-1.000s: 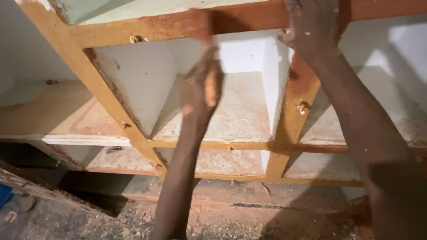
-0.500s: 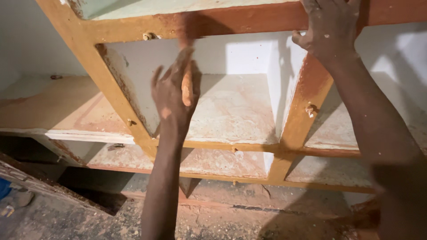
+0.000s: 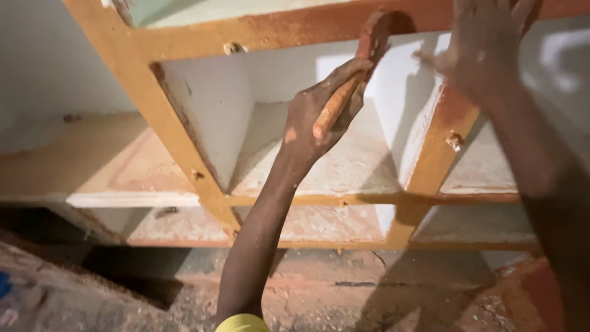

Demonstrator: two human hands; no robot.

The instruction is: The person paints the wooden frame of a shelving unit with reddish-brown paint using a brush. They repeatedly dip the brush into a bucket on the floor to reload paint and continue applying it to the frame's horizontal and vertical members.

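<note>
Left hand (image 3: pixel 319 120) at centre frame, fingers curled tight around the orange handle of a paintbrush (image 3: pixel 351 74), bristle end up against the reddish-brown top rail (image 3: pixel 276 27) of a wooden cabinet frame (image 3: pixel 184 147) near the upper middle. Right hand (image 3: pixel 485 46) at upper right, blurred, fingers spread and pressed flat on the frame where the rail meets an upright post (image 3: pixel 439 144), holding nothing. Behind both, white dusty shelf compartments (image 3: pixel 344 166); below, along the bottom of the frame, a gritty paint-speckled floor (image 3: pixel 319 295).
</note>
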